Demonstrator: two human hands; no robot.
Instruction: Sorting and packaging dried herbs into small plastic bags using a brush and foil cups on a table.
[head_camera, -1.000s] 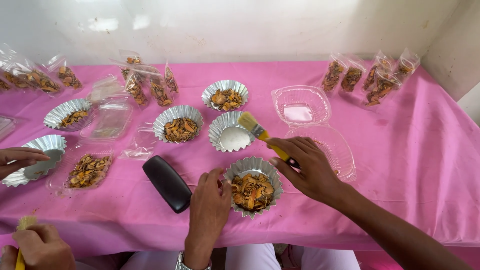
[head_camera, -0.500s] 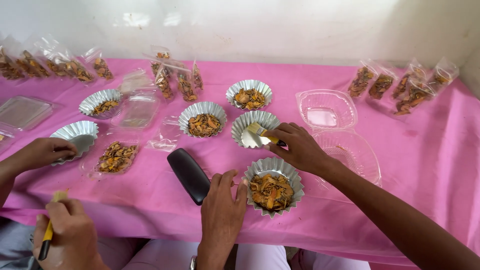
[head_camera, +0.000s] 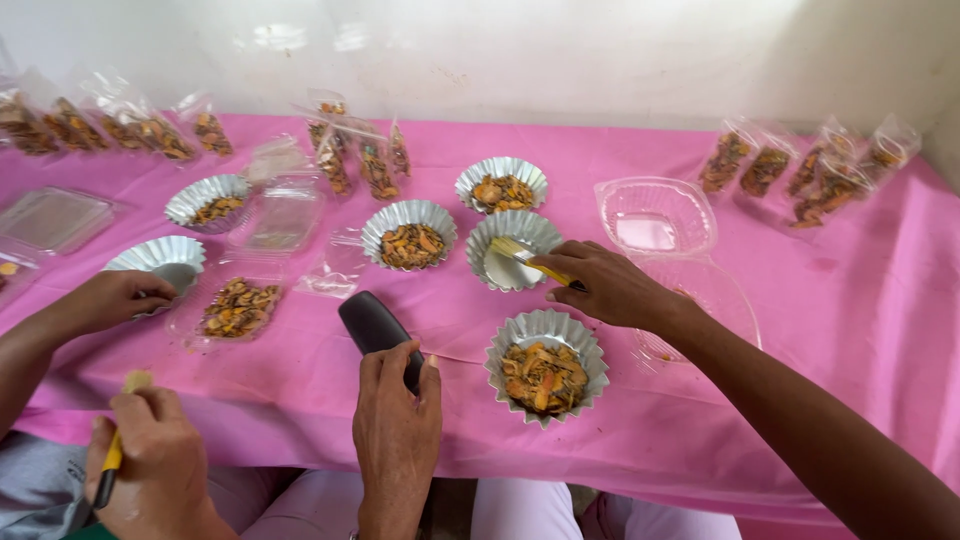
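Brush (head_camera: 520, 252) now inside empty tin (head_camera: 513, 250), apparently.

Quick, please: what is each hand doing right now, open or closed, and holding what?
Left hand: open, resting flat on the black case.
Right hand: closed on the brush, its bristles in the empty foil cup.

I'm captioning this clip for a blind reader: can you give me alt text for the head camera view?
The person's right hand dips a yellow-handled brush into an empty foil cup on a pink tablecloth, while the left hand rests on a black case. Snack-filled foil cups sit nearby; a co-worker's hands work at the left.
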